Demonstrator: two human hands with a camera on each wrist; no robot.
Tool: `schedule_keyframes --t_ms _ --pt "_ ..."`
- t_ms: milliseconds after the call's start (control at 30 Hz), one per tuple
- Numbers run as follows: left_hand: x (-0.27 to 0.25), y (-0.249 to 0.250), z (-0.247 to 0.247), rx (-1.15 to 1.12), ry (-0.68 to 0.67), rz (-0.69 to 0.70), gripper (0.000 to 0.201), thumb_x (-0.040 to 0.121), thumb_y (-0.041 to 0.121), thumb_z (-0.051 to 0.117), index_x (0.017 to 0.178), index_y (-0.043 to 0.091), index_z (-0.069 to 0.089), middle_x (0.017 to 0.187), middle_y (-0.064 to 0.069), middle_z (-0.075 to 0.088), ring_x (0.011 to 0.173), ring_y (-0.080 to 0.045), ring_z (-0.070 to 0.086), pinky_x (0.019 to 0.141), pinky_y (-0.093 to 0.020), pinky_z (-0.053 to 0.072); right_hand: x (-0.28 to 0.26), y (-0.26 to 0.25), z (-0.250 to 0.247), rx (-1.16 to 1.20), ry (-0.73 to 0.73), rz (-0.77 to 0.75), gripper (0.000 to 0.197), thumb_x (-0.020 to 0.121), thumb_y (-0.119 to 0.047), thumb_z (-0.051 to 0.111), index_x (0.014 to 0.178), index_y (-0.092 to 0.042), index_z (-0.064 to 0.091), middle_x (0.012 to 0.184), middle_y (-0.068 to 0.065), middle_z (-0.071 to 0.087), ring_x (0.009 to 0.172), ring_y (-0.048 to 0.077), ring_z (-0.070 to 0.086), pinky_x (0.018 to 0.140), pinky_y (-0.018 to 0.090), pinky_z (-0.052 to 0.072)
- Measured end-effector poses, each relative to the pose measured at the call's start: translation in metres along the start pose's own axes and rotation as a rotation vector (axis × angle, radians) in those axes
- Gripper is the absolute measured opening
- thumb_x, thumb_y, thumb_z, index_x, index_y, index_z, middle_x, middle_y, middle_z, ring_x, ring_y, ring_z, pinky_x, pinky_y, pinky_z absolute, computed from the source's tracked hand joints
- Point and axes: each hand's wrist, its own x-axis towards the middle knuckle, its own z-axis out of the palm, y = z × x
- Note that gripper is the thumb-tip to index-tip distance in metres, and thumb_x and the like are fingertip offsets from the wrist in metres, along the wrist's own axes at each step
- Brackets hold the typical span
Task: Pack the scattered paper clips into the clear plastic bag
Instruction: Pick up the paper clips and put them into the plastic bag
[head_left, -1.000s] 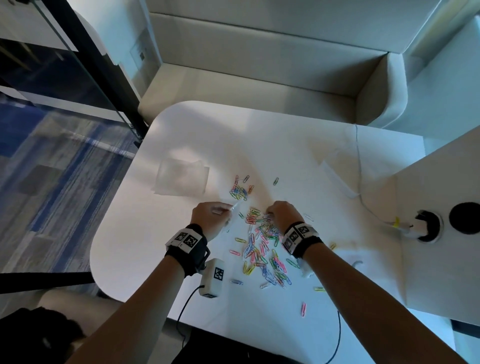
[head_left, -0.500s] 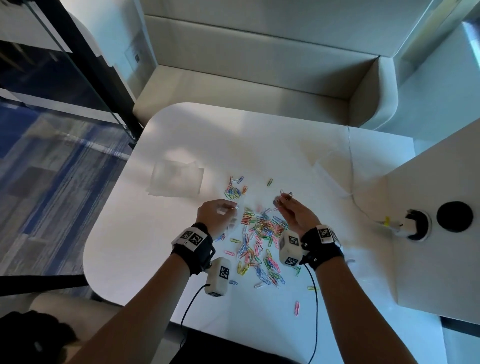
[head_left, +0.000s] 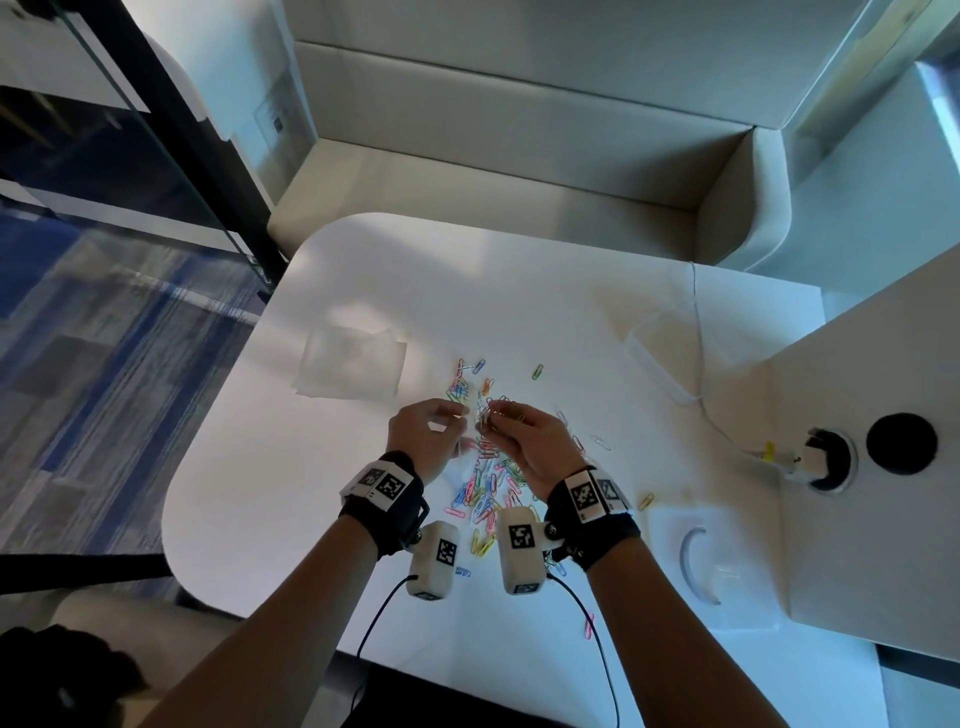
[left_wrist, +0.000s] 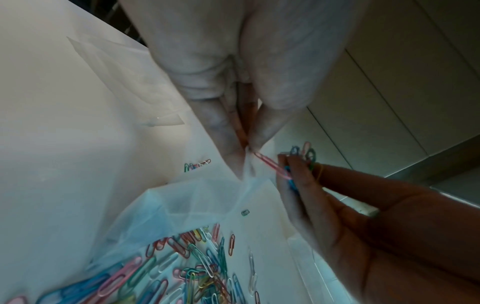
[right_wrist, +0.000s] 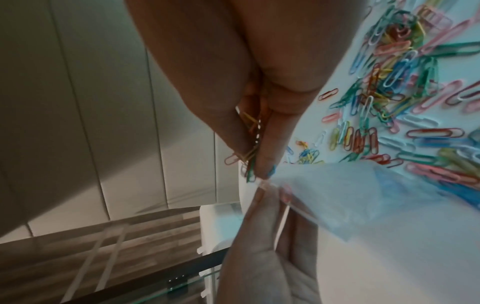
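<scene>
Left wrist view: left hand (left_wrist: 223, 86) pinches rim of clear plastic bag (left_wrist: 182, 207), likely holding mouth up for loading. Right hand (left_wrist: 363, 207), fingers curled, pinches small bunch of paper clips (left_wrist: 303, 156) just beside rim. Most clips (head_left: 488, 488) lie loose on surface (head_left: 545, 312) under hands. Bag opening itself hard to make out; second clear sheet (head_left: 353, 364) farther left, unclear what.
</scene>
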Motion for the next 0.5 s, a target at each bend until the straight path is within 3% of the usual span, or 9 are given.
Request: schedule_keyframes --t_ms 133,233,300,400,500 --pt "0.001 0.001 0.004 0.032 -0.009 0.013 0.009 0.087 0.011 0.07 0.091 0.016 0.075 0.085 -0.003 0.074 0.071 -0.025 0.076 0.074 -0.038 0.064 -0.006 0.002 0.004 0.016 -0.016 0.001 0.015 0.087 0.01 0.057 0.1 0.008 0.065 0.085 0.018 0.07 0.081 0.025 0.07 0.076 0.025 0.059" --pt "0.0 0.002 0.009 0.016 -0.032 -0.003 0.012 0.088 0.01 0.071 0.098 0.013 0.076 0.088 -0.005 0.073 0.077 -0.026 0.076 0.076 -0.04 0.064 -0.004 0.006 0.001 -0.079 0.041 -0.013 0.012 0.086 0.011 0.059 0.092 0.005 0.068 0.085 0.02 0.069 0.075 0.022 0.071 0.07 0.023 0.059" --pt "0.0 0.001 0.01 0.045 -0.035 0.022 0.013 0.087 0.011 0.072 0.099 0.013 0.078 0.089 -0.004 0.074 0.08 -0.025 0.076 0.077 -0.041 0.064 -0.003 0.006 -0.002 -0.218 0.087 -0.051 0.016 0.085 0.01 0.06 0.086 -0.001 0.07 0.081 0.018 0.07 0.07 0.019 0.071 0.069 0.022 0.059" --pt "-0.002 0.0 0.011 0.115 -0.054 0.056 0.013 0.086 0.013 0.073 0.098 0.013 0.079 0.09 -0.006 0.076 0.081 -0.023 0.076 0.079 -0.041 0.064 -0.003 0.003 -0.003 -0.386 0.043 -0.057 0.022 0.085 0.008 0.06 0.082 -0.01 0.073 0.08 0.014 0.072 0.072 0.017 0.071 0.07 0.022 0.058" --pt "-0.002 -0.002 0.011 0.134 -0.057 0.07 0.014 0.087 0.009 0.073 0.099 0.01 0.079 0.089 -0.008 0.077 0.077 -0.018 0.076 0.08 -0.037 0.063 0.0 0.003 0.002 -0.776 0.008 -0.065 0.02 0.08 -0.002 0.061 0.079 -0.016 0.076 0.073 0.01 0.072 0.07 0.019 0.066 0.073 0.032 0.058"
